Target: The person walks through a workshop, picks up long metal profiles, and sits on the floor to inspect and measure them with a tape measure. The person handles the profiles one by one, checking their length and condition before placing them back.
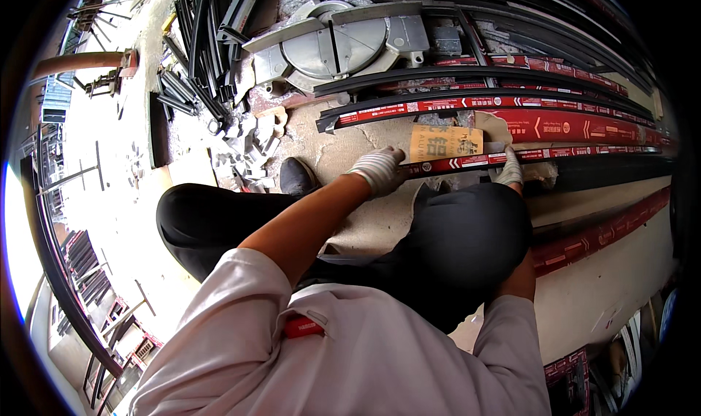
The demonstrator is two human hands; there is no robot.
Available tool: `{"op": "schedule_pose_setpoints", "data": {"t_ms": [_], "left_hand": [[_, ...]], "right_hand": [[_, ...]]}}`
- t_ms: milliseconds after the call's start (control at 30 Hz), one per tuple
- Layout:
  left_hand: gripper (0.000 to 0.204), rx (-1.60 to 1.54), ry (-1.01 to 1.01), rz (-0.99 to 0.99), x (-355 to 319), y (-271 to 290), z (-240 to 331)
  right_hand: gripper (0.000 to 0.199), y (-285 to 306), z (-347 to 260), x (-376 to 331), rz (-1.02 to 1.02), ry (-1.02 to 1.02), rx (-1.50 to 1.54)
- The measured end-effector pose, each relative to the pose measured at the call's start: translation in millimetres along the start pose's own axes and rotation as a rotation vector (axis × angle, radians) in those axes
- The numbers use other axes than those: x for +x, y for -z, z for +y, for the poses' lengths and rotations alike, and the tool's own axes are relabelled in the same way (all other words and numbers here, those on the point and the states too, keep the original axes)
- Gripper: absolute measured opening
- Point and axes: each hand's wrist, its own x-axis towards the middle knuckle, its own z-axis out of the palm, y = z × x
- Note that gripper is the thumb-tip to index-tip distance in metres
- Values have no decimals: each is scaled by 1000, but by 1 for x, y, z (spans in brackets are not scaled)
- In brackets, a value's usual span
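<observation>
A: L hand (380, 169)?
B: Gloved, fingers curled, pressing on the long profile w/ red film (467, 160), just left of the brown card piece (445, 141).
A: R hand (510, 171)?
B: Gloved too, closed round the same profile at the card's right end. The profile lies on the floor in front of the knees, below the mitre saw (343, 40).

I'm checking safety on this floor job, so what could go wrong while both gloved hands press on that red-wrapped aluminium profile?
1. The left hand and right hand press on the long profile; its cut ends may be sharp, and the thin gloves might not stop a nick.
2. The cardboard piece lies loose on the stacked profiles and could slide.
3. Offcuts are scattered near the shoe, a likely trip hazard when standing up.
</observation>
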Motion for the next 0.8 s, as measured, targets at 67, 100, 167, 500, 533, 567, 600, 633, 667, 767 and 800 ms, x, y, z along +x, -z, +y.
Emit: {"op": "schedule_pose_setpoints", "data": {"t_ms": [67, 100, 167, 500, 533, 567, 600, 633, 667, 767, 800], "left_hand": [[44, -112, 57, 24, -19, -1, -33], [44, -170, 119, 7, -25, -1, -47], [43, -279, 229, 53, -39, -2, -70], [58, -680, 583, 409, 0, -13, -159], [64, -747, 581, 481, 1, -15, -164], [70, -814, 580, 553, 1, -18, -170], [60, -835, 605, 551, 2, -12, -159], [59, -927, 604, 571, 2, -4, -150], [58, -1019, 603, 589, 2, 5, -142], [51, -1232, 539, 655, 2, 8, -141], [49, -1271, 508, 639, 2, 8, -142]], "right_hand": [[66, 7, 1, 7, 25, -119, -25], [59, 19, 8, 17, 48, -158, -11], [52, 43, 19, 34, 93, -210, 4], [48, 124, 101, -38, 159, -153, -259], [47, 128, 109, -48, 157, -160, -291], [47, 131, 113, -56, 153, -166, -318], [47, 140, 119, -64, 163, -167, -337], [46, 150, 125, -69, 173, -172, -353], [46, 159, 130, -73, 183, -177, -369], [45, 169, 136, -88, 173, -179, -431], [44, 174, 140, -97, 174, -180, -449]]}}
